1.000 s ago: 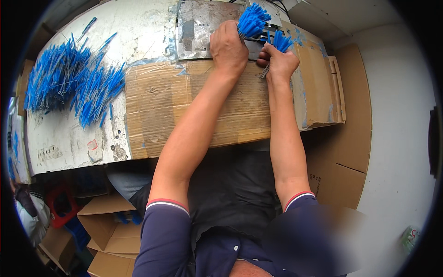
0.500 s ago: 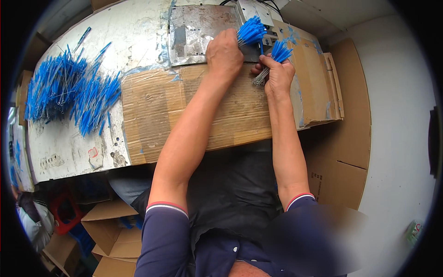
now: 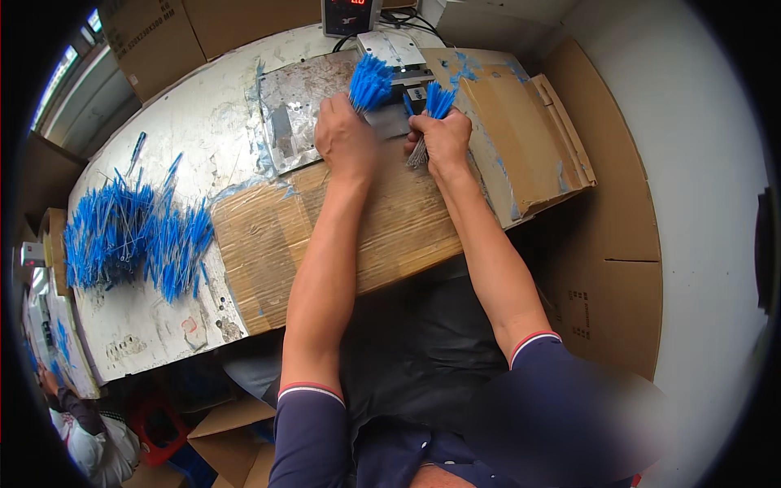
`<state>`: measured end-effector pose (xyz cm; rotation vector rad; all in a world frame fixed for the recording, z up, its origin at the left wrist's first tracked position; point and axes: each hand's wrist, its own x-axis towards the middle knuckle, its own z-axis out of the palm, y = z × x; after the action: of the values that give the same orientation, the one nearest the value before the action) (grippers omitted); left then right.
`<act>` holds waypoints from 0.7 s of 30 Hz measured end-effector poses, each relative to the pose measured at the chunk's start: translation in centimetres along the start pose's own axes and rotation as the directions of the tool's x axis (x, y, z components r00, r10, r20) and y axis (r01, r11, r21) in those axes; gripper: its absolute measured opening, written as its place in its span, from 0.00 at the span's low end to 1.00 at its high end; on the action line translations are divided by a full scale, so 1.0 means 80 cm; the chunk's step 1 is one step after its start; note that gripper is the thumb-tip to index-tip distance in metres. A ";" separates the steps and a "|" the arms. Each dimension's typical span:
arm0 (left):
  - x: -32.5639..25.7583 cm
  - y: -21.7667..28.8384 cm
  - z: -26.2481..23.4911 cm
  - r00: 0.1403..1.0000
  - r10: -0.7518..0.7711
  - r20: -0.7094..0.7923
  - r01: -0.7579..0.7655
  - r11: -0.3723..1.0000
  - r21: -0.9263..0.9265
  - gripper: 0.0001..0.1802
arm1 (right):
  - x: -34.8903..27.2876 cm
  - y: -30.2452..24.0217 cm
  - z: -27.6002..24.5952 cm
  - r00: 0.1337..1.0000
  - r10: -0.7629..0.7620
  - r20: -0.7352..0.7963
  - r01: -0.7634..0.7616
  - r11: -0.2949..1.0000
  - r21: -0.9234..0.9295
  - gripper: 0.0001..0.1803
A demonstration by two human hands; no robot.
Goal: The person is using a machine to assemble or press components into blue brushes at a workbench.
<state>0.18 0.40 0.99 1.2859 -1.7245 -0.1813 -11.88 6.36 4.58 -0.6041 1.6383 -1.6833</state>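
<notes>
My left hand [image 3: 343,138] is closed around the wire ends of a thick bundle of blue-tipped wires [image 3: 370,84], its blue tips pointing up and away over a worn metal plate [image 3: 303,85]. To its right, my right hand [image 3: 446,138] grips a smaller bundle of blue-tipped wires [image 3: 440,99]. Bare wire ends hang out below the right fingers. One separate blue tip [image 3: 407,103] stands up by the right thumb, beside a small black part of a device [image 3: 417,93]. The left fingertips are mostly hidden behind the hand.
Loose piles of blue-tipped wires [image 3: 110,232] lie at the table's left, with a pen [image 3: 138,148] behind. Flattened cardboard [image 3: 260,236] covers the front edge. A red-lit display unit [image 3: 348,16] stands at the back, a taped carton [image 3: 521,122] at right. Another person [image 3: 89,439] is at lower left.
The view has swung, so the table sits lower and the display unit at the back has come into sight. Both hands still hold their bundles, a little apart from each other.
</notes>
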 end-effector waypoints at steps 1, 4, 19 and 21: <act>0.001 0.000 0.000 0.999 -0.035 -0.037 0.034 0.999 -0.027 0.10 | 0.004 0.001 -0.001 1.000 -0.001 -0.002 0.001 1.000 0.003 0.09; 0.003 -0.002 0.001 0.992 -0.084 -0.095 0.077 0.994 -0.076 0.11 | 0.014 0.002 0.004 1.000 -0.015 -0.014 0.014 0.999 -0.045 0.09; 0.003 -0.008 0.008 0.994 0.011 -0.107 -0.023 0.994 -0.111 0.11 | 0.030 0.007 0.009 0.999 -0.011 -0.046 0.007 0.997 -0.077 0.07; 0.002 -0.006 0.007 0.998 -0.008 -0.058 0.001 0.992 -0.126 0.10 | 0.035 0.010 0.004 0.998 -0.008 0.055 -0.002 0.984 0.176 0.07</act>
<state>0.08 -0.19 0.50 1.1919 -1.6340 -0.2485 -13.33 4.08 3.43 -0.5610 1.4322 -1.7753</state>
